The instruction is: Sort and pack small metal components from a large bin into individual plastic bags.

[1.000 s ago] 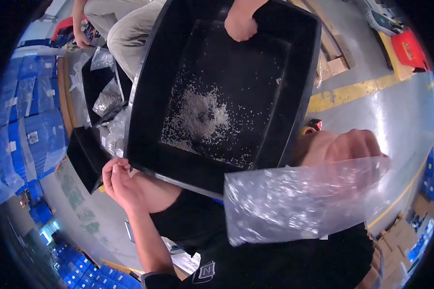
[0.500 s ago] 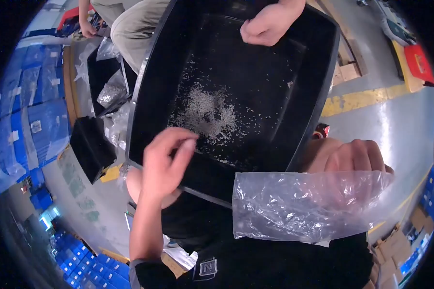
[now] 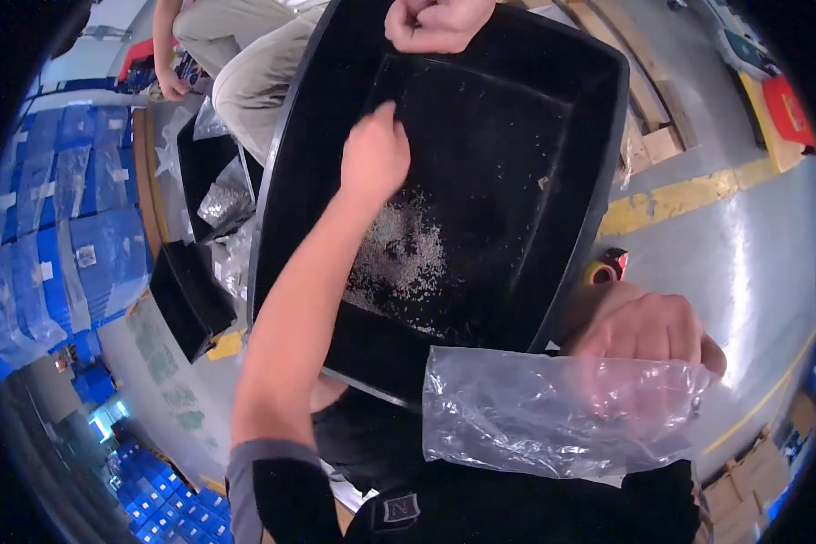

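My left hand (image 3: 376,154) reaches over the far left part of a large black bin (image 3: 471,154). Its fingers look curled in; whatever they may hold is hidden. Below it, a loose patch of tiny light-coloured pieces (image 3: 412,258) covers the near left part of the bin's floor. A few more are scattered to the right. At the near right, outside the bin, my right hand (image 3: 653,335) is closed on a clear plastic bag (image 3: 508,412), which spreads leftward across my front. No contents can be made out inside the bag.
Another person's curled hand (image 3: 440,23) is at the bin's far edge. That person's knee (image 3: 254,91) is close to its left side. Smaller black bins (image 3: 190,299) with clear bags stand left, near wrapped blue boxes (image 3: 91,245). A roll of tape (image 3: 603,270) lies right.
My left hand has moved from the bin's near left edge to its far left part. The other person's hand has shifted left and farther away. The bag stays in my right hand.
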